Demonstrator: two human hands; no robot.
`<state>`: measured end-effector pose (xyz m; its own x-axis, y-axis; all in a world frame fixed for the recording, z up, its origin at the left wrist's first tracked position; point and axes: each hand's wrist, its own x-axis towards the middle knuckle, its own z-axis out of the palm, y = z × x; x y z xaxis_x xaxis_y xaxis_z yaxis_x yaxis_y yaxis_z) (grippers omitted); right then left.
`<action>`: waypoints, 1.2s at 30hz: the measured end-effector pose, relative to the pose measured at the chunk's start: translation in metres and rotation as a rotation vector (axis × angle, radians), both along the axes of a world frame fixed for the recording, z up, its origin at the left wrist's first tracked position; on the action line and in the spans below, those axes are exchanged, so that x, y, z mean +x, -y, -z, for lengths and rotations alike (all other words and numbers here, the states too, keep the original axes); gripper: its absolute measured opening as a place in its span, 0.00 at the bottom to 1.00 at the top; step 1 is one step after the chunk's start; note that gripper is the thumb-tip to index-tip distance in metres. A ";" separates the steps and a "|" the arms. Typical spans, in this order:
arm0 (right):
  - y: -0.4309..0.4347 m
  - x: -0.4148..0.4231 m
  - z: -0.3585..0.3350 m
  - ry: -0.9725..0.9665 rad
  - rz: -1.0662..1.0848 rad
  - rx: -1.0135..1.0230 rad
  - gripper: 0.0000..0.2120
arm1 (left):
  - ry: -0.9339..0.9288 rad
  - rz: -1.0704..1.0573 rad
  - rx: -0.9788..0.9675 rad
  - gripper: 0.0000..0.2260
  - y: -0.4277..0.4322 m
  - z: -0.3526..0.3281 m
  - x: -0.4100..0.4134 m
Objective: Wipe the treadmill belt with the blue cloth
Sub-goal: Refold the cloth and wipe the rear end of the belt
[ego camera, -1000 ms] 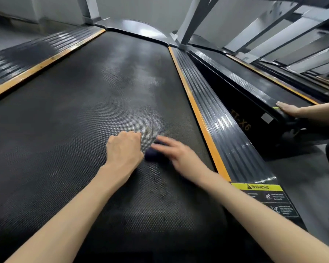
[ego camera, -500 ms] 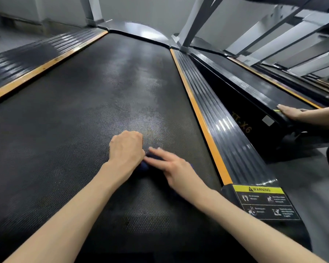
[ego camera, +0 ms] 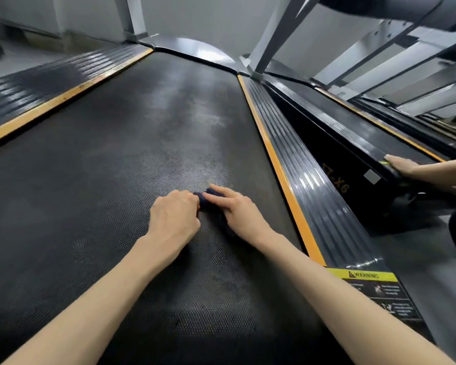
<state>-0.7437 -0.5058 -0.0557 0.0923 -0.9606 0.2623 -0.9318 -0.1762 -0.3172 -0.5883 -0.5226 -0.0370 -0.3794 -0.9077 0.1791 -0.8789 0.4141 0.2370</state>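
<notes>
Head view: on the treadmill belt (ego camera: 142, 140), the blue cloth (ego camera: 209, 200) is now bunched smaller than a second ago. It is gripped by the curled fingers of the left hand (ego camera: 173, 217) and pressed by the straight fingers of the right hand (ego camera: 238, 213). Wiping seems about to begin.

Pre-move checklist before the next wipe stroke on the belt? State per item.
1. Blue cloth on treadmill belt: ok, between both hands.
2. Right hand on cloth: ok, fingers lie across it.
3. Left hand gripping cloth: cannot tell, fingers curled under.
4. Cloth spread flat: not ok, bunched.
5. Other person's hand off this belt: ok, rests on neighbouring treadmill.
</notes>
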 end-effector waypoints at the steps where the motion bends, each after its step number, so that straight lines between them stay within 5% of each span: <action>1: 0.010 -0.015 -0.002 -0.018 0.059 0.004 0.24 | -0.015 -0.001 0.012 0.15 0.000 -0.001 0.001; 6: 0.034 -0.026 -0.006 -0.013 0.406 0.036 0.24 | 0.016 0.024 -0.010 0.14 -0.001 -0.001 -0.001; 15: -0.051 -0.014 0.004 -0.147 0.023 -0.064 0.24 | 0.045 -0.006 -0.036 0.12 0.001 -0.004 -0.006; 21: 0.024 -0.025 0.001 -0.077 0.473 -0.011 0.24 | -0.002 -0.014 0.029 0.12 0.000 -0.007 -0.005; 30: -0.085 0.030 -0.014 -0.128 -0.014 0.136 0.25 | -0.078 -0.061 0.088 0.13 0.003 -0.010 -0.001; 36: -0.043 0.000 -0.010 -0.038 0.347 0.032 0.19 | -0.078 -0.060 0.086 0.13 0.000 -0.010 -0.003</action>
<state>-0.7434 -0.4633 -0.0455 -0.2322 -0.9441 0.2339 -0.9456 0.1628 -0.2817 -0.5914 -0.5226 -0.0271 -0.3114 -0.9419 0.1261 -0.8790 0.3359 0.3383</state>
